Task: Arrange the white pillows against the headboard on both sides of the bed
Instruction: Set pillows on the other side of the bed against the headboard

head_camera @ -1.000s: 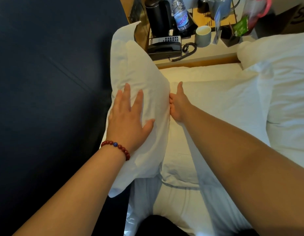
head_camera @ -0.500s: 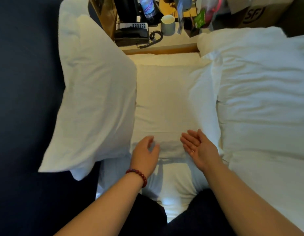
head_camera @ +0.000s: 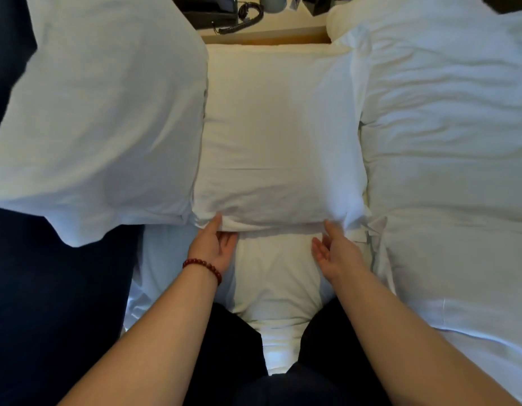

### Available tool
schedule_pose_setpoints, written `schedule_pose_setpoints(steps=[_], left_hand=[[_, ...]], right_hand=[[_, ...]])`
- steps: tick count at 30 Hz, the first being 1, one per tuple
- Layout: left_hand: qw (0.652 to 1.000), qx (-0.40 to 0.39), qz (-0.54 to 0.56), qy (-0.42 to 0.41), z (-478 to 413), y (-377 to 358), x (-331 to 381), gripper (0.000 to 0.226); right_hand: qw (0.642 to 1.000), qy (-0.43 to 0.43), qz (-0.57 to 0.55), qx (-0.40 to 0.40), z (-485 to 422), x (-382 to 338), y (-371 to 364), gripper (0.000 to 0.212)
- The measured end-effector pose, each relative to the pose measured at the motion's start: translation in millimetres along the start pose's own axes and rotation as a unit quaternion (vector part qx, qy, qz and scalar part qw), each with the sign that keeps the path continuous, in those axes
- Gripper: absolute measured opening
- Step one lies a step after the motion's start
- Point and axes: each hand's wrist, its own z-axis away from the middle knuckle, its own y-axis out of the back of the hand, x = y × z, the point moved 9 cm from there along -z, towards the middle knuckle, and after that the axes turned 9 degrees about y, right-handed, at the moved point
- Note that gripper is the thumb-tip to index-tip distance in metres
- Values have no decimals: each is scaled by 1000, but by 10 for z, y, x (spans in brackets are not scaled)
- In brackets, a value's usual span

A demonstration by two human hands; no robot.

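Note:
One white pillow (head_camera: 101, 112) leans upright against the dark headboard (head_camera: 34, 288) on the left. A second white pillow (head_camera: 277, 136) lies flat on the mattress in front of me. My left hand (head_camera: 214, 246), with a red bead bracelet on the wrist, is palm up at this pillow's near left corner, its thumb touching the edge. My right hand (head_camera: 333, 252) is also palm up with straight fingers, its fingertips at the pillow's near right corner. Neither hand has closed on the fabric.
A rumpled white duvet (head_camera: 447, 148) covers the bed to the right of the flat pillow. Beyond the bed's far edge stands a wooden nightstand (head_camera: 265, 36) with a black corded telephone (head_camera: 221, 13). My dark-clad knees press into the white sheet (head_camera: 274, 276).
My hands left the upright pillow, which stays leaning on the headboard. They dropped to the flat pillow's near edge and now touch its two corners. My view has moved closer and lower.

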Motion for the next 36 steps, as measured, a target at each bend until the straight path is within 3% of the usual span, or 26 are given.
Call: schedule_pose_setpoints(steps=[3, 5, 7, 12, 15, 17, 19, 22, 24, 27, 29, 36], left_hand=[[999, 12, 33, 13, 11, 99, -181, 10], [999, 23, 25, 22, -3, 191, -303, 5], [999, 38, 9, 24, 4, 265, -341, 2], [999, 2, 40, -13, 74, 191, -279, 14], [999, -37, 36, 2, 105, 15, -464, 30], [999, -40, 10, 14, 119, -65, -572, 33], [999, -29, -12, 12, 108, -56, -602, 31], [997, 18, -64, -24, 79, 89, -557, 12], [995, 40, -83, -35, 81, 139, -563, 2], [998, 17, -64, -4, 96, 49, -700, 16], [998, -1, -64, 22, 108, -20, -809, 21], [997, 24, -79, 9, 123, 22, -824, 7]], right_hand=[[994, 99, 39, -3, -103, -159, 142, 43], [991, 125, 42, -34, -120, -254, 134, 22], [991, 117, 54, -30, -143, -289, 249, 4], [992, 121, 12, 27, -125, -266, 651, 3], [996, 87, 7, -33, -103, -138, 433, 31], [996, 56, 7, -66, -86, -112, 231, 20], [998, 37, 11, -46, -111, -129, 226, 4], [993, 110, 28, -4, -149, -279, 424, 7], [991, 132, -2, -16, -86, -258, 502, 10], [989, 38, -141, -37, -26, -103, 506, 26], [981, -6, -187, -41, -52, -135, 492, 19], [979, 40, -199, -33, -90, -185, 694, 14]])
